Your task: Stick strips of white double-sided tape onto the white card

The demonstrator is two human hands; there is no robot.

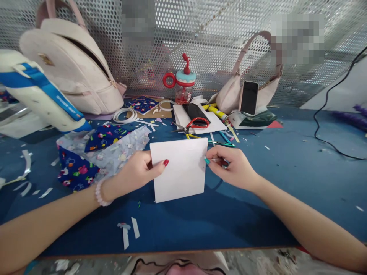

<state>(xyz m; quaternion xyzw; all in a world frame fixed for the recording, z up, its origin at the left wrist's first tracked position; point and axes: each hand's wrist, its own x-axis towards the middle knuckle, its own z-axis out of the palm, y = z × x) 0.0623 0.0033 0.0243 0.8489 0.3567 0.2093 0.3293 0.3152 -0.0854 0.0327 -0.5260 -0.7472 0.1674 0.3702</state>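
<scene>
A white square card (180, 172) stands nearly upright above the blue table. My left hand (140, 170) grips its left edge, the thumb with a red nail on the front and the other fingers hidden behind. At the card's right edge, my right hand (231, 164) has its thumb and forefinger pinched together, with a teal thumbnail showing. Patterned blue and pale fabric (111, 152) lies crumpled to the left. Red-handled scissors (195, 125) rest behind the card on white sheets (218, 124), beside a black case (197, 112).
A backpack (74, 68) and a white-blue bottle (34, 91) stand at the back left. A cup (185, 86) is at the back centre. A phone (249, 98) leans on a handbag (229, 91) farther right. Paper strips (135, 227) lie near the table's front edge (172, 251).
</scene>
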